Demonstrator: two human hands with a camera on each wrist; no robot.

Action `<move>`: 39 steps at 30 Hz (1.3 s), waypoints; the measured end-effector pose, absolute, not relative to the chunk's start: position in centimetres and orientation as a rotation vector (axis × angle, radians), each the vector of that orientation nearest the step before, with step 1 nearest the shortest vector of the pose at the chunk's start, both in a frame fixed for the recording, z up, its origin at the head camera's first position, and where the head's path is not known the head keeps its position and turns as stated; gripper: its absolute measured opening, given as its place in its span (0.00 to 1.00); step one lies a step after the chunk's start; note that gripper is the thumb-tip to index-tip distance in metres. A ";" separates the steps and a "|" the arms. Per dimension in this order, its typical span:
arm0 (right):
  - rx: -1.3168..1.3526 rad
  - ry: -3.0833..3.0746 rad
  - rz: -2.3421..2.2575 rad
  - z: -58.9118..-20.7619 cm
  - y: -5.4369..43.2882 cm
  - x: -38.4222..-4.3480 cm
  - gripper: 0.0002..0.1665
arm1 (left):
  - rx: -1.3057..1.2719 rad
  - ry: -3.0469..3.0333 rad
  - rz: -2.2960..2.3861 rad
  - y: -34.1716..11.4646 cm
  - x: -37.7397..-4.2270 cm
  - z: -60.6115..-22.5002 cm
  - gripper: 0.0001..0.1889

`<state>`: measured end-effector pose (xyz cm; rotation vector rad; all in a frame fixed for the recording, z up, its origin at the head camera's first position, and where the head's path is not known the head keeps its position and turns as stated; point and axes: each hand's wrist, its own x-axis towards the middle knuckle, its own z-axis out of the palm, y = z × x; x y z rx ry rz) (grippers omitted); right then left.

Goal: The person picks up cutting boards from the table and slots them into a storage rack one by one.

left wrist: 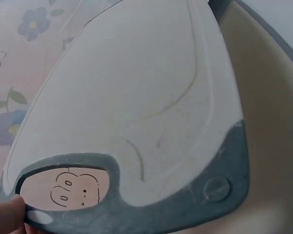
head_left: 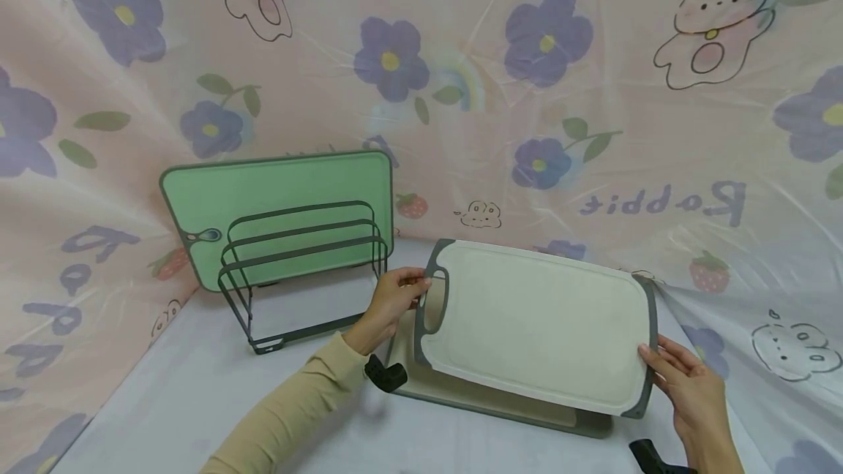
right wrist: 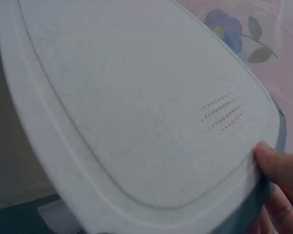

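Note:
A white cutting board (head_left: 540, 320) with grey ends and a handle slot is held tilted up between both hands. My left hand (head_left: 395, 302) grips its left end by the slot, the thumb on the front face in the left wrist view. The right hand (head_left: 691, 379) pinches the opposite end, thumb in front and fingers behind. Under the white board, a beige cutting board (head_left: 487, 393) with a grey-green edge lies on the table, mostly covered. Small brown marks (right wrist: 223, 113) show on the white board's face in the right wrist view.
Left of the boards stands a dark wire rack (head_left: 306, 331) with several upright loops. A green cutting board (head_left: 290, 189) stands on its long edge at the rack's back. Behind everything hangs a printed cloth (head_left: 461, 145), and white cloth covers the table (head_left: 309, 430).

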<state>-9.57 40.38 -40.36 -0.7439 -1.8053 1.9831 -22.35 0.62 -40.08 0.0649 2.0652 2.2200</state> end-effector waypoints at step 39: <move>-0.439 -1.756 1.983 -34.3 39.4 -11.7 0.11 | 0.258 2.168 2.225 -1.4 -21.9 -32.5 0.08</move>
